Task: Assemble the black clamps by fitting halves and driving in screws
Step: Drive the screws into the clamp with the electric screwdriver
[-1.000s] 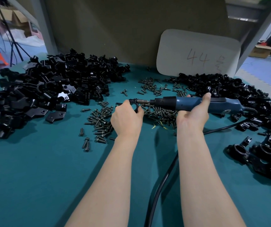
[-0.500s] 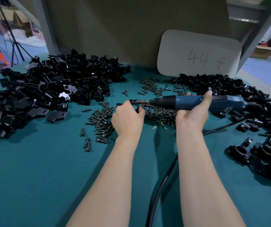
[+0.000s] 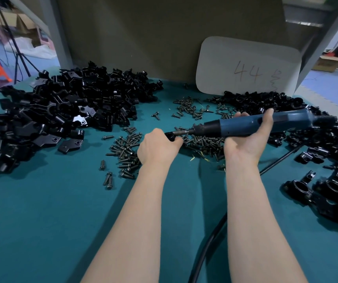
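Gripping | left hand (image 3: 157, 147) fingers curled tight round a black clamp (image 3: 170, 136), mostly hidden in the fist, mid-table | right hand (image 3: 248, 140) fingers wrapped round the blue electric screwdriver (image 3: 252, 124), bit tip at the clamp | screws (image 3: 202, 142) strewn beneath | clamp halves (image 3: 61, 113) heaped far left | assembled clamps (image 3: 327, 137) piled right | green table (image 3: 41, 221)
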